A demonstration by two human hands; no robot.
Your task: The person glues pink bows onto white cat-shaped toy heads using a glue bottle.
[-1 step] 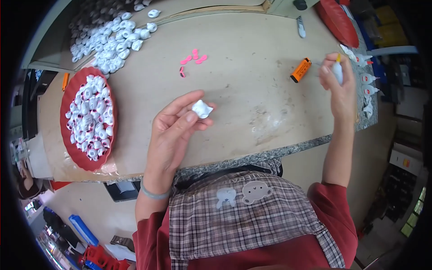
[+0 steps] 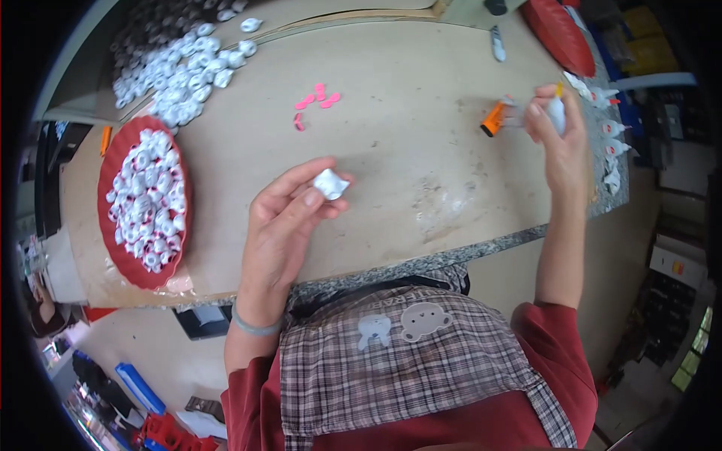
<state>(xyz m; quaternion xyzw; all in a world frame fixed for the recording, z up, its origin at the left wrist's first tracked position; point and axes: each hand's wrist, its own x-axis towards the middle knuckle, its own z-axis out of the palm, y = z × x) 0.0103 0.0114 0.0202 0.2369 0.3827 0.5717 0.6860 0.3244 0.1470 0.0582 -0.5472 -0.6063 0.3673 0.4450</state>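
Note:
My left hand (image 2: 282, 214) pinches a small white moulded piece (image 2: 330, 184) with pointed corners between thumb and fingers, above the middle of the table. On the right, my right hand (image 2: 558, 131) is closed round a small white squeeze bottle (image 2: 556, 116) with a yellow tip that points away from me. Just left of that hand lies an orange object with a black end (image 2: 492, 120), partly covered by a pale blur near my fingertips; what the blur is I cannot make out. Several small pink bow-shaped pieces (image 2: 320, 92) lie beyond my left hand.
A red scalloped tray (image 2: 105, 203) on the left holds many white pieces with dark red parts. Behind it spreads a heap of white pieces (image 2: 184, 83). Bottles with red tips (image 2: 613, 129) line the right edge. A utility knife (image 2: 498, 43) and another red tray (image 2: 556, 37) lie far right.
The whole view has shifted slightly. A pale blur now covers part of the orange object beside my right hand. Both hands keep their holds.

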